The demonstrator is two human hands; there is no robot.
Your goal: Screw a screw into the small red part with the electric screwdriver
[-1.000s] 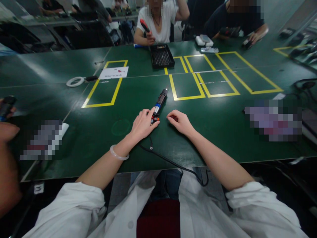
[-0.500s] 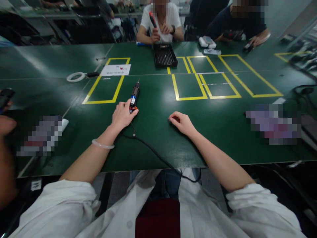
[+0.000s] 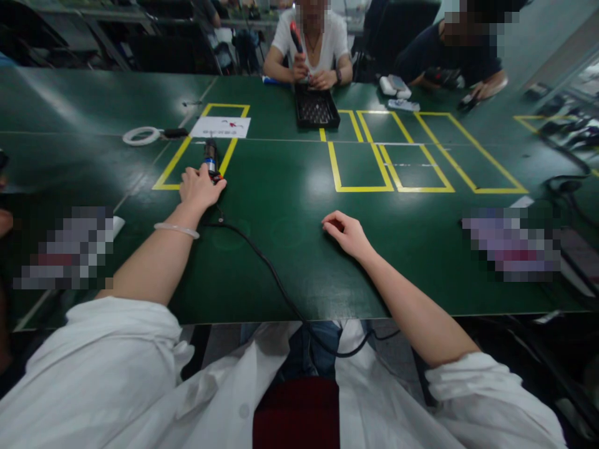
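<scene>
My left hand [image 3: 200, 190] is closed around the rear of a black electric screwdriver [image 3: 211, 153] with a blue band. Its front end points away from me, inside the left yellow tape frame [image 3: 228, 159] and just short of a white printed sheet [image 3: 222, 127]. A black cord [image 3: 266, 255] trails from the tool over the table edge towards my lap. My right hand [image 3: 345, 232] rests on the green table [image 3: 281, 287] with its fingers curled in, nothing seen in them.
Across the table a person in a white shirt holds a red and black tool [image 3: 296, 37] over a black tray [image 3: 317, 112]. More yellow tape frames [image 3: 365, 189] lie to the right. A white coil [image 3: 140, 136] lies at the left. Blurred-out items lie at both sides.
My left hand has carried the electric screwdriver left and forward into the left tape frame, its cord following. The person opposite has lowered a hand to the tray. My right hand stays put.
</scene>
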